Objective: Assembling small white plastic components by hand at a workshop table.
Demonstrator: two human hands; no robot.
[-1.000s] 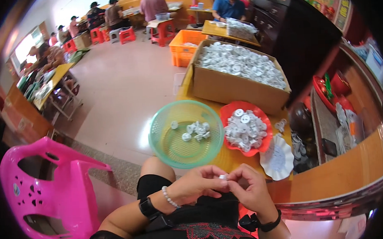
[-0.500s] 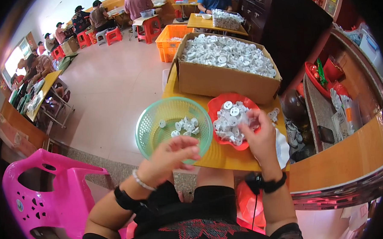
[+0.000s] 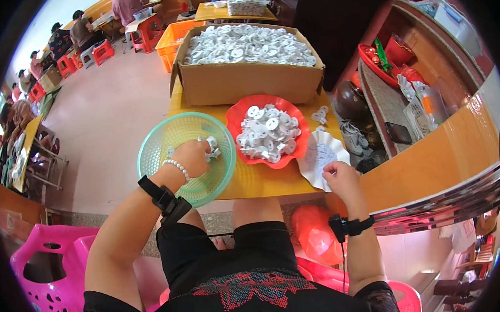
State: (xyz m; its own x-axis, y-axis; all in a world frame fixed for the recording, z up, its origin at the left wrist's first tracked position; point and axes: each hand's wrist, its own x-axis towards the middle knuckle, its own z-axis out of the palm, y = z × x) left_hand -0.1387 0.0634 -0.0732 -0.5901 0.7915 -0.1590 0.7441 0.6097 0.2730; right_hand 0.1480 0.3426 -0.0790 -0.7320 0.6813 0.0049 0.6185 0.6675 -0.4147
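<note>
My left hand (image 3: 191,157) is down inside a pale green mesh basket (image 3: 150,139), fingers curled in against a few small white plastic pieces (image 3: 212,148). The hand hides its own fingertips and whatever they grip. Over the near edge of a white scalloped plate (image 3: 318,153) with faint writing, my right hand (image 3: 342,177) is closed in a pinch. Anything between its fingertips is too small to make out. Between the hands, a red scalloped bowl (image 3: 239,108) holds a heap of white round-headed plastic pieces (image 3: 270,131).
A large cardboard box (image 3: 247,82) full of similar white pieces stands behind the bowl on the yellow table (image 3: 251,184). Several loose pieces (image 3: 320,115) lie right of the bowl. A pink chair (image 3: 54,276) is at left, a wooden counter (image 3: 424,176) at right. People sit at far tables.
My left hand has gone down into the green basket. My right hand has left the red bowl and moved to the white plate. The whole view has shifted.
</note>
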